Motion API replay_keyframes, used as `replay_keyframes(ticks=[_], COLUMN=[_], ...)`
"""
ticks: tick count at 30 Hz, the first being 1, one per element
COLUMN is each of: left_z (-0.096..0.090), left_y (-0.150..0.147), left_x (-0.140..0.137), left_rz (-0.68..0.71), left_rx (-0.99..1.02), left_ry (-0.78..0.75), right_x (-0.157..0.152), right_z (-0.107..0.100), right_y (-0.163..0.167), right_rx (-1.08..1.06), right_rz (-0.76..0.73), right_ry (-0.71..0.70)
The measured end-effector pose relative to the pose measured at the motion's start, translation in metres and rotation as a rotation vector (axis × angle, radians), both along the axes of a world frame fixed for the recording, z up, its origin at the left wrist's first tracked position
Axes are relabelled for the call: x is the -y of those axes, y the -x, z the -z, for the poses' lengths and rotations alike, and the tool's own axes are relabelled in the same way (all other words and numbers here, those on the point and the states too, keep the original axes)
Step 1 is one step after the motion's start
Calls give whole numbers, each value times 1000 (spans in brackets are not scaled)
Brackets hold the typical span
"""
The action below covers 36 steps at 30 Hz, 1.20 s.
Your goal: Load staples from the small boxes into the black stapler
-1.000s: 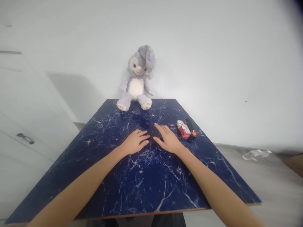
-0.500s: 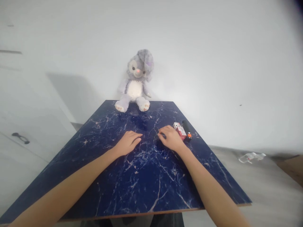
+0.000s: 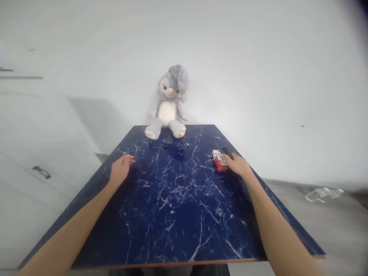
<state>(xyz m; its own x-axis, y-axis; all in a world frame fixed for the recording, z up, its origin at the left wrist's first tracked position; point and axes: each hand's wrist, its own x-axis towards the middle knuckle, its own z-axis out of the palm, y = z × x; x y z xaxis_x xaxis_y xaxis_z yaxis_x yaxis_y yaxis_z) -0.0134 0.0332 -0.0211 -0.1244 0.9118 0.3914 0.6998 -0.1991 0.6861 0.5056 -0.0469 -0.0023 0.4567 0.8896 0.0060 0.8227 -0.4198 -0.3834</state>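
Observation:
My left hand (image 3: 122, 168) is over the left side of the dark blue marble-patterned table (image 3: 172, 214), fingers loosely stretched out and holding nothing. On the right, my right hand (image 3: 238, 165) closes over a black cylinder-like object (image 3: 227, 151) with its far end sticking out past the fingers. What exactly that object is cannot be made out. Close by its thumb lie a red and white box (image 3: 220, 165) and a smaller white one (image 3: 216, 153), side by side.
A grey plush toy (image 3: 167, 111) with a white belly sits at the table's far edge, against the white wall (image 3: 244, 69). Clear plastic bottles (image 3: 323, 194) lie on the floor to the right. A black handle (image 3: 41, 172) shows on the white panel at left.
My hands have moved apart from mid-table: the left one to the left, the right one rightward onto the black object. The view has shifted slightly.

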Motion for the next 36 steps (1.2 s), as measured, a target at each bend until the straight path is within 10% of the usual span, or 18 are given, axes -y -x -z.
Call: replay_keyframes(ticks=[6, 23, 36], left_z=[-1, 0, -2], left_y=[-20, -6, -5], left_x=[6, 8, 8], left_rz=[159, 58, 233], left_rx=[-387, -200, -317], left_ry=[14, 56, 107], right_x=[-10, -95, -115], right_z=[-1, 18, 46], right_y=[65, 304, 305], right_rx=[-106, -522, -201], right_rz=[-221, -568, -773], right_ry=[-69, -161, -401])
